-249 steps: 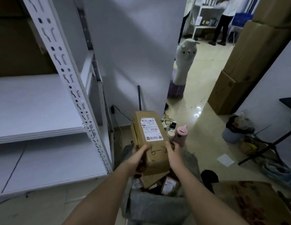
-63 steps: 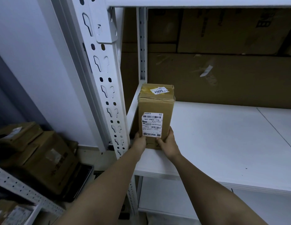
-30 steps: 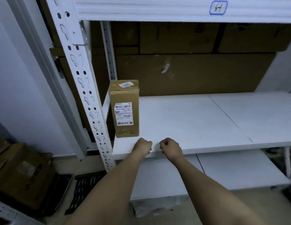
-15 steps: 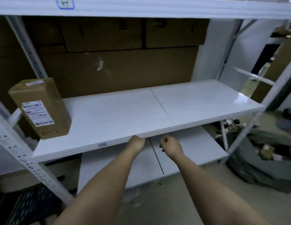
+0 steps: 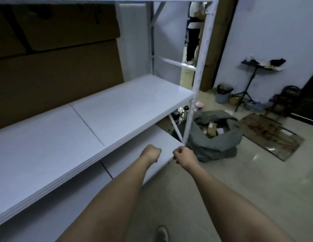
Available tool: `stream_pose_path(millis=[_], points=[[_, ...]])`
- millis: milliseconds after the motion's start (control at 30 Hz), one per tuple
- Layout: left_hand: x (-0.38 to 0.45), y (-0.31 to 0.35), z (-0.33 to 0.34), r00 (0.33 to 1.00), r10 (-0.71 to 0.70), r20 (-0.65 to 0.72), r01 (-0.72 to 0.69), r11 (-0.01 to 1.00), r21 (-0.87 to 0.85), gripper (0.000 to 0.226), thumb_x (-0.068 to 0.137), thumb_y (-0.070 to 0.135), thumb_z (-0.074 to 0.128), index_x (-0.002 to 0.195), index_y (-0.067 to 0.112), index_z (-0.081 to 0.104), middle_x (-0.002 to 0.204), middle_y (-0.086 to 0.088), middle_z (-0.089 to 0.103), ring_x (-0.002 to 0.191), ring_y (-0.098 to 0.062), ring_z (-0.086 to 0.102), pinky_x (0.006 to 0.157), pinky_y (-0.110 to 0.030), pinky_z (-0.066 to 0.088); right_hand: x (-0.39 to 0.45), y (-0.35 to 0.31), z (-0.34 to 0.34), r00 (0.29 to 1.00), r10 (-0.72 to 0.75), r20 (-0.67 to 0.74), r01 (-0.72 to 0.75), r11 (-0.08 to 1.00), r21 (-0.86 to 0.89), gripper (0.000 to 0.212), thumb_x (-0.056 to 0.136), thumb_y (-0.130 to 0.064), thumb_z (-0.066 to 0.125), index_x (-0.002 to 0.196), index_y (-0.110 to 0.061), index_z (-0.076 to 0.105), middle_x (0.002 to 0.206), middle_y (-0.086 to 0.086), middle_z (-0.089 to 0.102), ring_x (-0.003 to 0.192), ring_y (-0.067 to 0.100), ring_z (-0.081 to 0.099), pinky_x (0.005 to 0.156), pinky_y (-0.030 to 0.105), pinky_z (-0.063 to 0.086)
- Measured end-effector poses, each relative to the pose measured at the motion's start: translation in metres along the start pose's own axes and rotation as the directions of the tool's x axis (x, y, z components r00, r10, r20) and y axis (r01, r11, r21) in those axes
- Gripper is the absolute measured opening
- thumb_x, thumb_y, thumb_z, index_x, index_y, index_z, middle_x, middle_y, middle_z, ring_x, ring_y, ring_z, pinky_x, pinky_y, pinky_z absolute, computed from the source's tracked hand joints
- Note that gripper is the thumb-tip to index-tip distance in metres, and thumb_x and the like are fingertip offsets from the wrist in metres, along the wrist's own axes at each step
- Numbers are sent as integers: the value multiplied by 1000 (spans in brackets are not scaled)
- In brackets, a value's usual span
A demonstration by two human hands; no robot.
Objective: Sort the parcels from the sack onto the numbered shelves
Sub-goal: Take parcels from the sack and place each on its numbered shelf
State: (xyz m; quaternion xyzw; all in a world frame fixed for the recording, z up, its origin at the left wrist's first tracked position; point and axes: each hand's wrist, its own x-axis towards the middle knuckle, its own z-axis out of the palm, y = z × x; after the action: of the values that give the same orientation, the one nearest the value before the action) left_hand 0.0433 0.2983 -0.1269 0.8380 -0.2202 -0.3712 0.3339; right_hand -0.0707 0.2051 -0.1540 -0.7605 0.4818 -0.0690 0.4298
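Parcels (image 5: 211, 127) lie in a grey sack (image 5: 217, 137) slumped on the floor, ahead and to the right of both hands, just past the shelf post (image 5: 196, 95). Nearest, two bare forearms reach forward. The left hand (image 5: 150, 152) is clenched in a fist and empty; the right hand (image 5: 184, 155) is clenched too, also holding nothing, and is the nearer one to the sack. The sack's mouth faces up and towards the viewer; several parcels show inside, too blurred to count. To the left run two white shelves (image 5: 92, 119), one above the other, with big brown cartons (image 5: 56, 58) behind. Farther off stand one bin (image 5: 224, 94) and one tripod (image 5: 248, 88).
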Motion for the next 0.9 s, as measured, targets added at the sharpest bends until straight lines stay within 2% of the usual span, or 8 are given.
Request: stream_pose_path(millis=[200,333,400,433,500,633,767,900], points=[[84,88,63,985,67,157,-71,997,19,17,97,21,44,105,8,51,115,-15,61,104,-31,61,75,-31,42,85,39,-67,987,131,-92,-131,991,3,16,93,-26,49,89,-17,61,93,7,67,88,28,65,76,37,51],[135,141,97,968,71,243,-85,995,47,38,98,26,43,130,4,47,123,-15,57,103,-27,58,74,-32,47,132,58,-102,973,217,-78,-214,976,43,18,93,-22,51,82,-14,63,86,7,69,85,29,68,81,38,53],[156,166,115,959,66,276,-86,994,62,31,99,23,42,123,3,47,110,-13,58,93,-24,54,60,-26,43,153,70,-120,964,251,-91,-247,968,49,19,92,-22,51,80,-14,63,88,11,72,83,30,68,83,41,55],[166,178,126,956,78,284,-104,992,77,26,98,20,42,116,3,50,98,-10,57,91,-23,52,62,-28,44,163,77,-129,959,268,-91,-265,963,51,20,93,-23,51,82,-13,64,89,12,72,84,30,68,82,41,54],[182,196,146,944,112,309,-153,982,112,24,96,18,44,108,-1,55,85,-8,55,89,-25,51,82,-39,49,182,91,-145,952,290,-97,-286,957,47,22,93,-25,52,89,-10,67,92,12,71,86,30,67,81,40,53],[210,233,192,932,86,351,-127,987,95,38,97,21,47,127,-2,48,122,-25,54,115,-38,53,104,-46,42,231,127,-184,945,312,-103,-307,950,63,25,91,-31,52,95,-11,66,99,13,69,91,31,65,84,42,54],[247,272,238,922,85,379,-150,978,144,28,97,24,48,112,3,57,113,-19,58,104,-31,56,98,-40,44,282,163,-230,943,323,-83,-321,946,42,23,93,-29,51,97,-11,64,102,15,67,94,31,64,86,41,53],[285,314,288,952,26,303,-79,983,165,38,97,18,48,129,-2,51,123,-22,57,112,-36,56,93,-41,45,336,196,-284,953,297,-55,-298,954,-21,21,97,-27,48,101,-13,64,97,9,66,86,24,62,78,36,53]])
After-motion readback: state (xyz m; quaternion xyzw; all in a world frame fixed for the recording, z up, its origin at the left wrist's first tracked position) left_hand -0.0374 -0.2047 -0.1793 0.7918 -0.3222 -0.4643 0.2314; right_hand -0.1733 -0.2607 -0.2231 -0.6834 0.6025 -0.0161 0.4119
